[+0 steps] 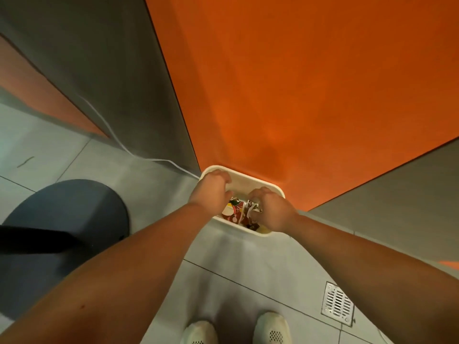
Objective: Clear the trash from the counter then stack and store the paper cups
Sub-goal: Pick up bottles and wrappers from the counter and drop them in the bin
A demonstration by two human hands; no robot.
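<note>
**Both hands down in the bin**

White shoes [272, 328] on grey tile closest to camera. Further out, both arms reach over the white bin [250, 182] against the orange wall [298, 83]. Left hand [211, 192] looks loosely curled, holding nothing; right hand [272, 209] can't tell. A red printed paper cup [232, 211] lies inside the bin.

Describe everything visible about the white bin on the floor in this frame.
The white bin is a small, rounded-rectangular container, apparently plastic, with a rolled rim. It stands upright on the grey tiled floor against the base of the orange panel. It is open-topped and holds trash: a red-and-white printed paper cup, torn wrappers and dark scraps. The left hand and right hand are over its opening, fingers curled down into it; whether they grip anything is hidden.
</note>
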